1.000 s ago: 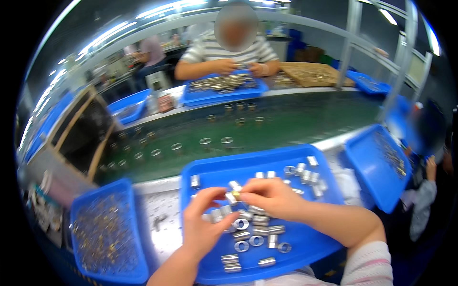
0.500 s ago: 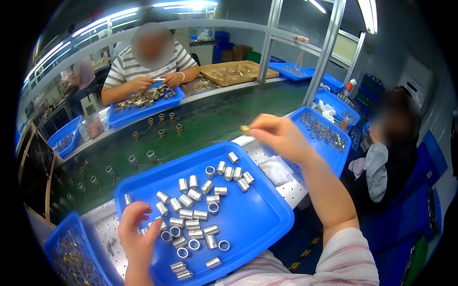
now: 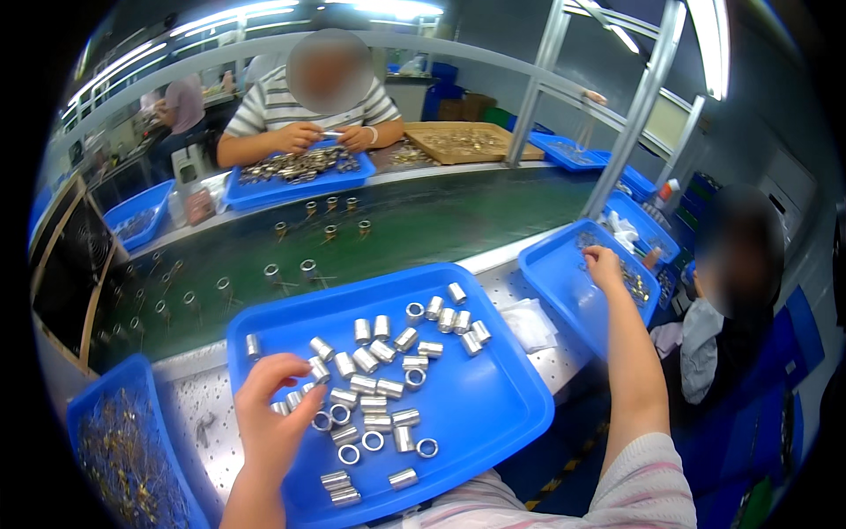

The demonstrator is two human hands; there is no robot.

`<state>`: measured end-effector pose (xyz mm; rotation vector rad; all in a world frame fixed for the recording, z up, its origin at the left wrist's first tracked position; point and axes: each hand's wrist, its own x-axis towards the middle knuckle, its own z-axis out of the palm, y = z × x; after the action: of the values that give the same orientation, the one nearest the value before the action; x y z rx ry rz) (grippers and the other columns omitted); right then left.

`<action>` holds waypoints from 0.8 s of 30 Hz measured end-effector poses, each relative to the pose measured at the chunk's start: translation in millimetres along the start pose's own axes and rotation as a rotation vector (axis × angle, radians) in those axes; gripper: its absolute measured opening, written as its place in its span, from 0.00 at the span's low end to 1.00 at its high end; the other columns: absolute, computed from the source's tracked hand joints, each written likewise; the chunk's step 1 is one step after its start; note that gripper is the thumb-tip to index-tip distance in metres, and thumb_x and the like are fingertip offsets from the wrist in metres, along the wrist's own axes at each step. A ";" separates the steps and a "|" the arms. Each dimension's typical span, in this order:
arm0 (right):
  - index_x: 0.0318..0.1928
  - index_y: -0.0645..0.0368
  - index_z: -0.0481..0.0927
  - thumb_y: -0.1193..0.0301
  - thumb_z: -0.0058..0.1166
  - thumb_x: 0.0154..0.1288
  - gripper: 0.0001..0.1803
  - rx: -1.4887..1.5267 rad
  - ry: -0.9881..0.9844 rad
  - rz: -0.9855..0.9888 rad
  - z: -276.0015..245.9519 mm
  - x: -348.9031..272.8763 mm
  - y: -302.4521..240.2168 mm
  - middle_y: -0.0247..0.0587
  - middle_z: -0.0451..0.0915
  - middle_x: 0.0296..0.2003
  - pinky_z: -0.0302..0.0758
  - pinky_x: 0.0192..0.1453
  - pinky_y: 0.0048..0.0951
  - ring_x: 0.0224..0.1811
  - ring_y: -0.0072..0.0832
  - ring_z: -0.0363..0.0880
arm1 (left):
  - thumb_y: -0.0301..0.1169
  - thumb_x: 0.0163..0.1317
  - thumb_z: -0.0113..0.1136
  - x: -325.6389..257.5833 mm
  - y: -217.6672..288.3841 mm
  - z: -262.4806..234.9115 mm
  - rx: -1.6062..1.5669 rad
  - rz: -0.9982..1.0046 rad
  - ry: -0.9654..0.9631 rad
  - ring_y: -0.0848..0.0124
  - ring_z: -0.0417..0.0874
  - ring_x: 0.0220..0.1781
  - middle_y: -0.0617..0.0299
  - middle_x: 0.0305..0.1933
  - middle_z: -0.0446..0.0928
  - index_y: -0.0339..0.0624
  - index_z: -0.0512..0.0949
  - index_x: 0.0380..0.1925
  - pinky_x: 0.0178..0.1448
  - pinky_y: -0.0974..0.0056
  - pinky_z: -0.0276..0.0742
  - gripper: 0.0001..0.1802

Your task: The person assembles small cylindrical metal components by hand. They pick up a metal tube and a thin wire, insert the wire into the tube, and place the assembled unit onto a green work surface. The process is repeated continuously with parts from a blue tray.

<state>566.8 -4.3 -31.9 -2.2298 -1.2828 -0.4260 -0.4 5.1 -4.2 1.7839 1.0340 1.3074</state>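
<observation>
Sorting step: left hand (image 3: 269, 419) pinches a metal sleeve (image 3: 319, 370) in the centre tray (image 3: 493, 414); right hand (image 3: 604, 263), grip indiscernible, reaches the side tray (image 3: 551, 264); next likely calls for joining parts.

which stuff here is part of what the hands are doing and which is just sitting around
In use:
left hand on the metal sleeves
front blue tray
right hand in the right blue tray

Lying about:
left bin of brass parts
white cloth
green conveyor belt
wooden tray
</observation>
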 end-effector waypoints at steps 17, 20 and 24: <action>0.33 0.56 0.80 0.68 0.56 0.53 0.08 0.125 -0.524 -0.877 64.7 -58.6 -437.9 0.39 0.78 0.35 0.73 0.44 0.35 0.42 0.36 0.75 | 0.20 0.48 0.52 -2.3 -6.9 -12.3 -0.007 0.114 -0.070 0.64 0.79 0.36 0.55 0.33 0.77 0.36 0.72 0.24 0.41 0.65 0.74 0.02; 0.30 0.56 0.82 0.66 0.58 0.51 0.08 0.001 -0.550 -0.810 94.3 -52.9 -436.8 0.41 0.78 0.34 0.73 0.44 0.36 0.40 0.37 0.76 | 0.20 0.47 0.52 -2.0 -4.6 -12.1 -0.024 0.116 -0.057 0.63 0.79 0.36 0.55 0.33 0.77 0.36 0.72 0.24 0.41 0.65 0.74 0.02; 0.30 0.55 0.83 0.65 0.58 0.51 0.08 0.188 -0.519 -0.731 108.7 -48.7 -416.0 0.44 0.78 0.33 0.73 0.43 0.37 0.38 0.40 0.76 | 0.21 0.51 0.52 0.7 -6.1 -9.8 -0.038 0.122 -0.034 0.65 0.80 0.37 0.55 0.34 0.77 0.36 0.75 0.28 0.41 0.66 0.75 0.05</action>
<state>183.3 196.0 -26.0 -1.7009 -2.3067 0.0438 -10.9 9.1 -6.7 1.8587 0.8876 1.3554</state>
